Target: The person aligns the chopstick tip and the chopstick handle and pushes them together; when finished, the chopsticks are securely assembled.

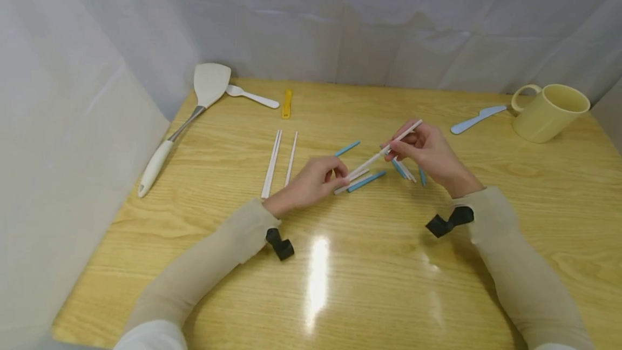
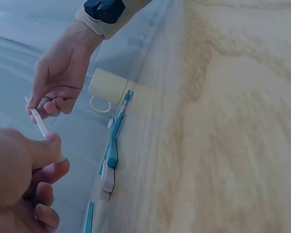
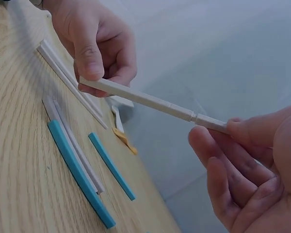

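Head view: a slim white stick (image 1: pixel 366 165) is held slantwise above the glossy, wood-grained tabletop (image 1: pixel 389 285). Its near end is pinched by the left hand (image 1: pixel 313 182); farther along, it is gripped by the right hand (image 1: pixel 425 153), beyond which its tip is left protruding. Short blue sticks (image 1: pixel 366 181) and white ones are scattered beneath. Beside the left hand, long tapered white chopsticks (image 1: pixel 271 166) are laid. The left edge is occupied by a spatula (image 1: pixel 186 123) with a broad pale blade, metal neck and rounded handle; near the back, a white utensil (image 1: pixel 255 98) and a flat yellow piece (image 1: pixel 287 104) are seen. At right, a pale blue knife (image 1: pixel 478 119) is placed near a smooth, cylindrical yellow mug (image 1: pixel 549 115) with a looped handle.

Left wrist view: the white stick is held between both hands, thumbs pressed against it, clear of the tabletop.

Right wrist view: straight, squared faces are shown on the white stick, interrupted by a narrow groove just beside the right hand's fingertips. The blue sticks are seen to be smooth and flat-sided.
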Demonstrator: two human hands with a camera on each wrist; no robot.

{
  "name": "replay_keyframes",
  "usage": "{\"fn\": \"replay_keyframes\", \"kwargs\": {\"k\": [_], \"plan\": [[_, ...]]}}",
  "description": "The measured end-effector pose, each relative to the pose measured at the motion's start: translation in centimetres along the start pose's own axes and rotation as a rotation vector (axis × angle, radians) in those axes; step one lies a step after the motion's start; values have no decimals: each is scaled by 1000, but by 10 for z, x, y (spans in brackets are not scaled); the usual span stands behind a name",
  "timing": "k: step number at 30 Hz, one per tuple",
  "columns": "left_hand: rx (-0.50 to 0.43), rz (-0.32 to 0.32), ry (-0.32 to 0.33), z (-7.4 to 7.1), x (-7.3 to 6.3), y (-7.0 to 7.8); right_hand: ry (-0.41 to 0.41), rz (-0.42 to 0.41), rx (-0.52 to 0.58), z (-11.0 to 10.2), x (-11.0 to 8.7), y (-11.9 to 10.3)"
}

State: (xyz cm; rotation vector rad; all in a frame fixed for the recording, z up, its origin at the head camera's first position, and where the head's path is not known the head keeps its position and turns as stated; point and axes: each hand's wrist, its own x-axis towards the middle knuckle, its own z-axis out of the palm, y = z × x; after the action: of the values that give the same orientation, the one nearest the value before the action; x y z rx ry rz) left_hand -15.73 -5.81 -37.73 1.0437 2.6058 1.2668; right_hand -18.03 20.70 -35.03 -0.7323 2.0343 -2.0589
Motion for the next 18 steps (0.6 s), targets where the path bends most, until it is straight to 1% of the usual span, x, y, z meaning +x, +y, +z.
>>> {"fn": "replay_keyframes", "kwargs": {"k": [2,4,8,10,12,16,18], "plan": [[14,22,-1,2,0,0,1,0,0,0,-1,0],[25,41,12,4,-1,1,7,6,3,0,-2,0],[34,74,77,7,-2,2,33,18,22,2,-3,-2],[31,74,109,8,-1,3,49,14,40,4,-3,-4],[15,68,124,9,-1,4,60,4,55,6,-3,-5],[-11,31,110,11,-1,5,59,-10,61,9,-3,-5],[-27,10,94,11,-2,6,55,6,52,10,-1,-5]]}}
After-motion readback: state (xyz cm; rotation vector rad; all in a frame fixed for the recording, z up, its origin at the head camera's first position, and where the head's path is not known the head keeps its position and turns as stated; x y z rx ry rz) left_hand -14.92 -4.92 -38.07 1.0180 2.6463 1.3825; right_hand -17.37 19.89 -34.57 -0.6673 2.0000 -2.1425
